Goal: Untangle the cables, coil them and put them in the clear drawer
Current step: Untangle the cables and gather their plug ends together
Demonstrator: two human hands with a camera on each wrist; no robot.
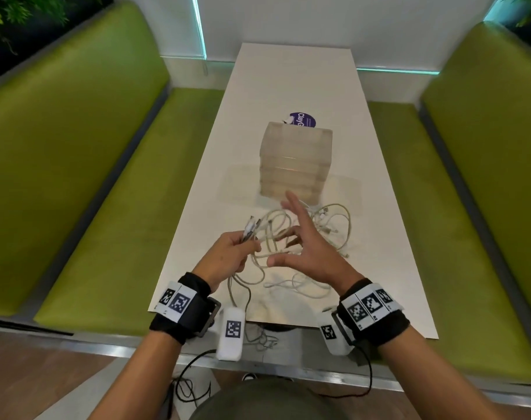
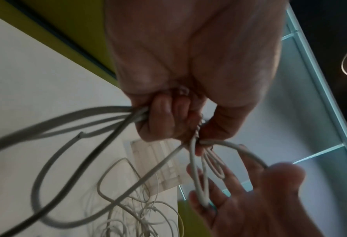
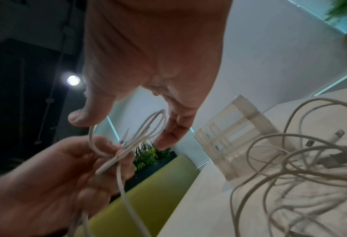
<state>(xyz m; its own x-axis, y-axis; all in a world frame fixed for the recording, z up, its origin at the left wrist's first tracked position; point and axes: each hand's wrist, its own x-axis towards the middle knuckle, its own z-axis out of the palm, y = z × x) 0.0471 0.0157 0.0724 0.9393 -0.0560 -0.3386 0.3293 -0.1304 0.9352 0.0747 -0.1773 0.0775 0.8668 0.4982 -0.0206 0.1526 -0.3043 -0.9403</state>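
A tangle of white cables point(image 1: 324, 228) lies on the white table point(image 1: 288, 86), in front of the clear drawer unit point(image 1: 294, 160), whose drawers look closed. My left hand point(image 1: 235, 251) grips a bunch of cable ends, their plugs point(image 1: 252, 227) sticking up out of the fist. In the left wrist view the fingers point(image 2: 168, 118) curl round several strands. My right hand point(image 1: 299, 241) is spread, with fingers straight, just right of the left hand. Small cable loops point(image 3: 148, 128) stand between its thumb point(image 3: 81, 118) and fingers point(image 3: 172, 133) and lie across those fingers point(image 2: 201, 184).
A round purple sticker point(image 1: 303, 119) sits behind the drawer unit. Green benches point(image 1: 91, 177) flank the table on both sides. Some cable strands point(image 1: 258, 338) hang over the near table edge. A wall closes off the table's far end.
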